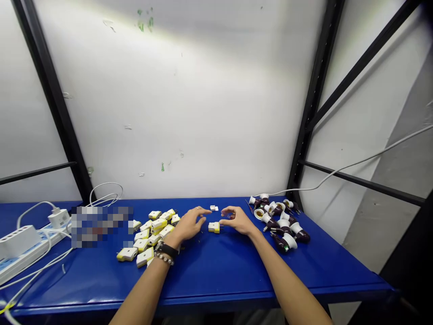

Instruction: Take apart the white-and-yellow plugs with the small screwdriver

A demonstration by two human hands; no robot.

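Observation:
Between my two hands a white and yellow plug adapter point(214, 227) lies on the blue table, its metal pins toward the right. My left hand point(190, 224) hovers at its left with the fingers apart, holding nothing; a dark band and a beaded bracelet circle that wrist. On the other side my right hand point(238, 220) is open, thumb and fingers curved apart, the thumb tip close to the adapter's pins. Just beyond the hands rests a small white piece point(214, 208), too small to make out.
Several similar plug adapters point(145, 256) are heaped at the left. Several white and dark brown lamp holders point(287, 241) pile up at the right. A power strip point(23, 258) with white cables occupies the far left. Black shelf posts point(306, 117) stand before the white back wall.

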